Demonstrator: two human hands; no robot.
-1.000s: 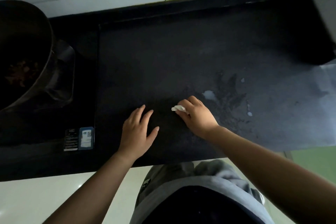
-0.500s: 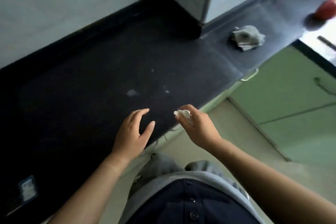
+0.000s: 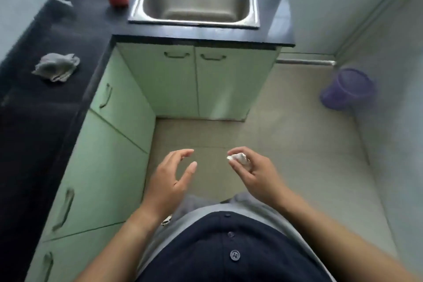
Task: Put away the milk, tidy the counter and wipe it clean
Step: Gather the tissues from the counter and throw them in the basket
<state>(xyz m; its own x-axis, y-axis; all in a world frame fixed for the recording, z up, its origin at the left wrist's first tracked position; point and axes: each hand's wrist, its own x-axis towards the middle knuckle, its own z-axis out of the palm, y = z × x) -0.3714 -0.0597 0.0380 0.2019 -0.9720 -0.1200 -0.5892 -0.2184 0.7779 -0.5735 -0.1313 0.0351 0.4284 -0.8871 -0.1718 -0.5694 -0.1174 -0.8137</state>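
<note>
Left hand point(image 3: 171, 178) idle, fingers loosely spread, holding nothing. Right hand point(image 3: 256, 175) pinches a small white wad point(image 3: 239, 158) between thumb and fingertips, over the floor, clear of the counter point(image 3: 34, 133) off to the left of both hands. The step looks like binning the wad: keep the pinch firm, carry it to the purple bin point(image 3: 348, 89) ahead-right of the right hand, release only over its mouth. Grey cloth point(image 3: 56, 66) lies on the counter ahead-left of the left hand, likely the next grab for wiping. Sink point(image 3: 194, 23) farther ahead. Milk not in view.
</note>
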